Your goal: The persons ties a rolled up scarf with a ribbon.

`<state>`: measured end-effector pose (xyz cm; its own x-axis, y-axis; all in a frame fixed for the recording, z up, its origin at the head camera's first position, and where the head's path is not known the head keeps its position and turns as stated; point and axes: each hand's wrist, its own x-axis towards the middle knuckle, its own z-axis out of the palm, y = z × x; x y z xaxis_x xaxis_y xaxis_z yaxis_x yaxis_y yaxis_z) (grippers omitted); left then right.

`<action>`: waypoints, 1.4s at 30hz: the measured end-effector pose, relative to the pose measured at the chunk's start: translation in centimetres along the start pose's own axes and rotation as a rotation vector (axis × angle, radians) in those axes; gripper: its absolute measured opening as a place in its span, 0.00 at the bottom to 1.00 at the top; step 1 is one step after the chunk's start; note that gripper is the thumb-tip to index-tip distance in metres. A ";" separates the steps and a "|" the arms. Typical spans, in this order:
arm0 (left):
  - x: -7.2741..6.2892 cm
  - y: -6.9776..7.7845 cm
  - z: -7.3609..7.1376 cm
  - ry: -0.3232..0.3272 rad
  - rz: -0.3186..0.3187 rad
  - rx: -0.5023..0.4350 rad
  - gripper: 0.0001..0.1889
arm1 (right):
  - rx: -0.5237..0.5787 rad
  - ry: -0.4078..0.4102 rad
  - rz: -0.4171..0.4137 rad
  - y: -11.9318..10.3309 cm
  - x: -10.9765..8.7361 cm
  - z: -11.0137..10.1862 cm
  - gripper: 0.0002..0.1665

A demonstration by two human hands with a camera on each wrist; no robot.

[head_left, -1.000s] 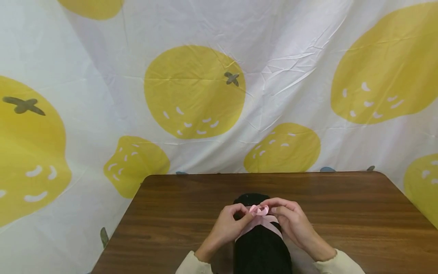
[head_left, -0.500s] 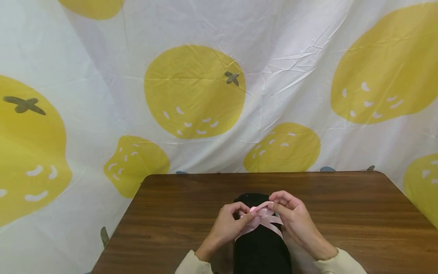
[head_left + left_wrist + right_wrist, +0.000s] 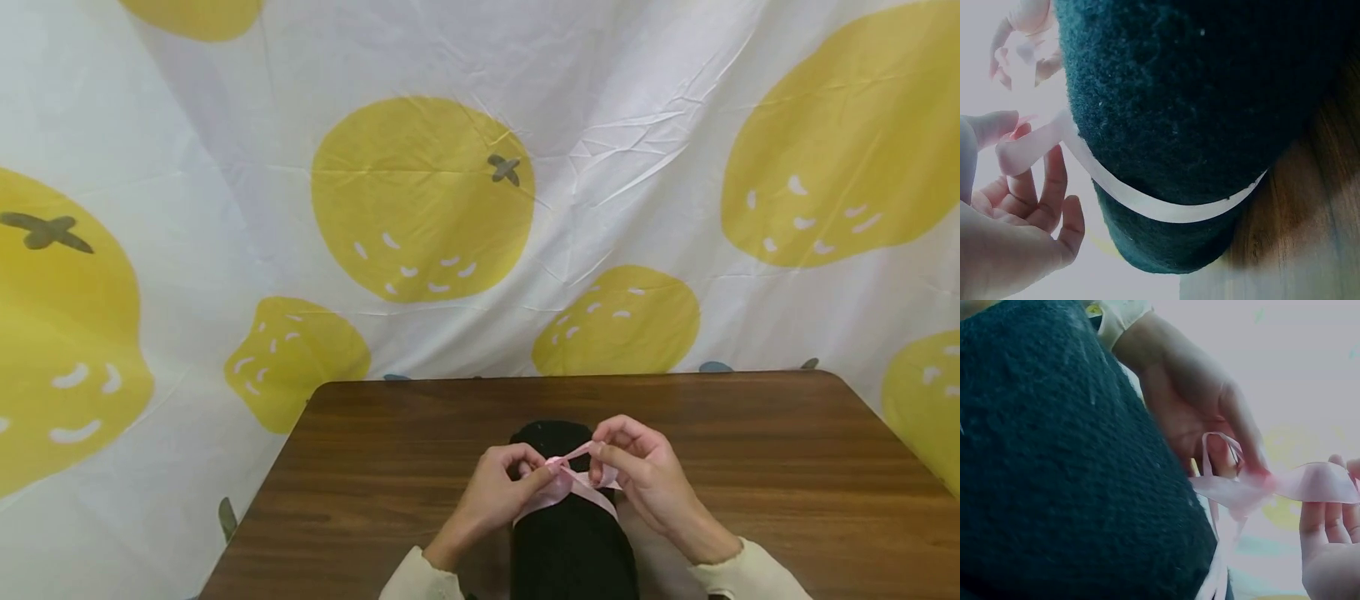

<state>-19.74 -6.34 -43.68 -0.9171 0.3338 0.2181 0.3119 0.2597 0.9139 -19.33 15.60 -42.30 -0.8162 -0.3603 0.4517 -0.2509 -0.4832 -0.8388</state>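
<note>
A pink satin ribbon (image 3: 1154, 209) is wrapped around a long, dark, fuzzy bundle (image 3: 573, 550) lying on the table. On top of the bundle, my left hand (image 3: 498, 492) pinches the ribbon between thumb and forefinger at the knot. To its right, my right hand (image 3: 648, 475) pinches a length of ribbon, which stretches between the two hands. The right wrist view shows that flat stretch of ribbon (image 3: 1316, 482) and a thin loop beside the left fingers. A ribbon loop stands out by the left hand (image 3: 1016, 244) in the left wrist view. The knot is partly hidden by fingers.
The brown wood-grain table (image 3: 390, 450) has rounded far corners. Behind it hangs a white cloth (image 3: 622, 83) printed with yellow fruit. Pale sleeves (image 3: 423, 575) cover both wrists.
My right hand has moved slightly up and right from the knot, drawing a ribbon length out straight. The small curled loop between the hands is gone. The left hand keeps its pinch.
</note>
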 end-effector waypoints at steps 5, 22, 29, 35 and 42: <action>-0.1 0.0 -0.3 -0.027 0.010 -0.042 0.10 | -0.067 -0.027 0.012 -0.6 0.2 -0.3 0.13; -0.2 0.1 -1.0 -0.086 -0.036 -0.056 0.07 | -0.280 -0.081 0.166 -2.1 0.1 -1.9 0.06; -0.4 0.4 -1.6 -0.106 -0.043 -0.043 0.08 | -0.320 -0.086 0.240 -2.3 0.0 -2.0 0.07; -0.5 0.6 -2.4 -0.165 -0.053 -0.048 0.08 | -0.461 -0.089 0.298 -2.8 0.0 -2.1 0.10; -0.5 0.4 -3.4 -0.185 -0.064 0.045 0.07 | -0.741 -0.132 0.208 -2.5 0.0 -2.2 0.18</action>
<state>-19.99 -9.45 -42.24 -0.8756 0.4747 0.0896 0.2687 0.3245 0.9069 -19.79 18.57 -40.87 -0.8272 -0.4999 0.2565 -0.4199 0.2466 -0.8734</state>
